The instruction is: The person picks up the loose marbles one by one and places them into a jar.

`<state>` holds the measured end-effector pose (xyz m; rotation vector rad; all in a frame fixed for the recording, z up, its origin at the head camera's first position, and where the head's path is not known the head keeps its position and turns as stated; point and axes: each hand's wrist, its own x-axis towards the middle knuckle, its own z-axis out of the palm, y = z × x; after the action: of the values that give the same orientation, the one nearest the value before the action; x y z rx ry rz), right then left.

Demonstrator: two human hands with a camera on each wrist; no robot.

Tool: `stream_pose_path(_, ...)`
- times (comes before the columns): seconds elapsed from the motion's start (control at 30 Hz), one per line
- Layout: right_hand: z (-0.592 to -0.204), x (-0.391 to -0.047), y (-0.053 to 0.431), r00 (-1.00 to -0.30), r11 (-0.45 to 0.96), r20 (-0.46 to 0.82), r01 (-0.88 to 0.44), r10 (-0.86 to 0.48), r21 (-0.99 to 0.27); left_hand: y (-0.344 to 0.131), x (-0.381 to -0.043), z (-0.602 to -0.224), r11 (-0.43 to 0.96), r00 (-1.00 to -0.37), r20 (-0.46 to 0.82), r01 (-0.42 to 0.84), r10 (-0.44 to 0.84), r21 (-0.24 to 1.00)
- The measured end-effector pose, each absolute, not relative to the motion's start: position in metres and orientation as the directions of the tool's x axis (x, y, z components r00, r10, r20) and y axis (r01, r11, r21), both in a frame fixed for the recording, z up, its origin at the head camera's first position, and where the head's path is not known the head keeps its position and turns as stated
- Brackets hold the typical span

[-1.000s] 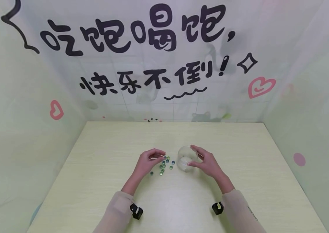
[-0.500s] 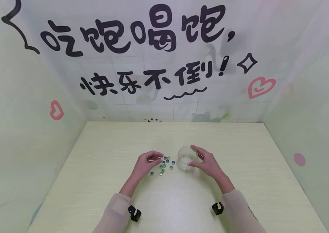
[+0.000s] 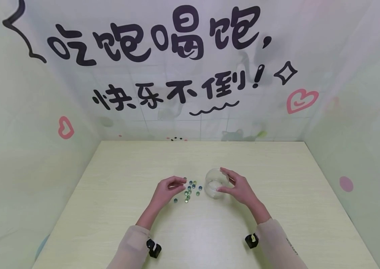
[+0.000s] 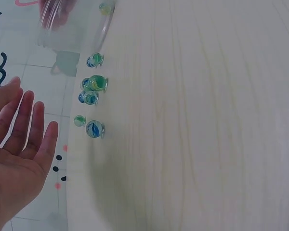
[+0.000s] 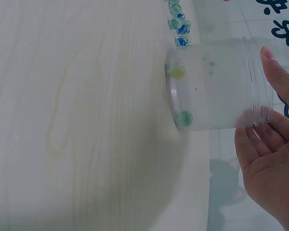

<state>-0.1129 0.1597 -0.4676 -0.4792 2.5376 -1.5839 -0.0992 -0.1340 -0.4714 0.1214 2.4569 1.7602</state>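
Observation:
My right hand [image 3: 241, 189] grips a clear plastic jar [image 3: 215, 183] near its threaded rim, thumb on one side and fingers on the other. The jar stands upright on the table; in the right wrist view a yellow marble [image 5: 177, 70] and a green marble [image 5: 184, 118] show through its wall near the bottom. Several blue and green glass marbles [image 3: 189, 192] lie loose to the jar's left. Beside them hovers my left hand [image 3: 166, 192], fingers loosely bent. Nothing shows between its thumb and fingers in the left wrist view, where the hand [image 4: 19, 166] is seen from the palm.
A pale wood-grain table [image 3: 126, 160] spreads around both hands. White printed curtains [image 3: 190, 123] with black writing and pink hearts rise at the back and on both sides. Dark wrist devices [image 3: 154, 248] sit below each sleeve cuff.
My left hand has drawn back a little to the left, away from the marbles, uncovering one by its fingertips. The right hand and the jar have stayed put.

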Motion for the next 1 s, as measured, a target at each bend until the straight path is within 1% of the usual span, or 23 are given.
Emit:
stream_pose_path(0.23,-0.468,-0.113,0.159,-0.945,0.404,0.065,-0.199,-0.321,-0.893,-0.136,-0.098,-0.470,0.349,-0.990,-0.052,-0.002,0.132,0.937)
stream_pose_path(1.0,-0.467,-0.113,0.160,-0.944,0.412,0.070,-0.207,-0.322,-0.888,-0.151,-0.091,-0.482,0.400,-0.990,-0.119,-0.077,0.079,0.913)
